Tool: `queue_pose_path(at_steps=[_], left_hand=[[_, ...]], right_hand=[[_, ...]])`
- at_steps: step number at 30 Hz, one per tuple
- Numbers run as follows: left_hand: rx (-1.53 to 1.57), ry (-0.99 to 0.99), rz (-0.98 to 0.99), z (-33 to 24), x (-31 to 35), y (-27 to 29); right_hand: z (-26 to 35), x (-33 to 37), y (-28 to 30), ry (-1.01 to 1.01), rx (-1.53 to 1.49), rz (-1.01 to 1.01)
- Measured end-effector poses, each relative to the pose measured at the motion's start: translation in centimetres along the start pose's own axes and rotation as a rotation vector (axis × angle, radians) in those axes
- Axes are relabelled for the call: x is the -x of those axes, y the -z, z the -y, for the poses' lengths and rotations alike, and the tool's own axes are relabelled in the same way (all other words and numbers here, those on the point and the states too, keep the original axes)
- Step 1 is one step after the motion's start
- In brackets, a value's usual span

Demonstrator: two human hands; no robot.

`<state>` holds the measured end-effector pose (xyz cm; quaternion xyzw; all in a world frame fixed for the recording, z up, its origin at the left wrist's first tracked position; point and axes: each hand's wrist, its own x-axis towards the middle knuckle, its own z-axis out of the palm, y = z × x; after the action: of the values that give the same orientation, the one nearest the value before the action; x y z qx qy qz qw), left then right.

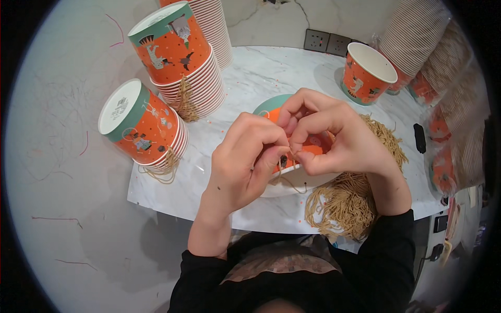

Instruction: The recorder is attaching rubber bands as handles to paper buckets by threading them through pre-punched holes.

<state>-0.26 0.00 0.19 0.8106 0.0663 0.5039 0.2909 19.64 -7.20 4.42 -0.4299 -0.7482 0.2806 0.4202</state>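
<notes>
Both hands meet over the middle of the table, fingertips close together. My left hand [235, 159] pinches a thin tan string [283, 180] between thumb and forefinger. My right hand [339, 133] has its thumb and fingers closed on the same string, just beside the left fingertips. Beneath them lies an orange and teal paper bucket [267, 106], largely covered by the hands; its white rim faces me. The string passes near the rim, and a loose end curls over the white area. Whether it is knotted is hidden by the fingers.
Tan strings lie in a heap [344, 206] by my right forearm. At left stand stacked upside-down buckets [169, 49] and a shorter stack [151, 122], with strings hanging from them. One bucket [368, 73] stands upright at back right, near plastic-wrapped bucket stacks [415, 31]. Wall sockets [327, 41] sit behind.
</notes>
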Motion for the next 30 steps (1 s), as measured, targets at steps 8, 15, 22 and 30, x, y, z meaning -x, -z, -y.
queue_pose_path(at_steps=[8,15,22,30], left_hand=[[-0.034,-0.006,-0.003,0.2,-0.2,-0.3],[0.150,0.185,0.044,0.3,0.0,-0.1],[0.310,0.398,0.098,0.2,0.3,0.1],[0.755,0.602,0.145,0.8,0.0,1.0]], right_hand=[[0.2,0.0,0.3,-0.074,-0.082,0.039],[0.6,0.3,1.8,-0.045,0.026,0.085],[1.8,2.1,5.2,-0.053,0.544,0.219],[1.8,2.1,3.3,-0.282,0.828,0.107]])
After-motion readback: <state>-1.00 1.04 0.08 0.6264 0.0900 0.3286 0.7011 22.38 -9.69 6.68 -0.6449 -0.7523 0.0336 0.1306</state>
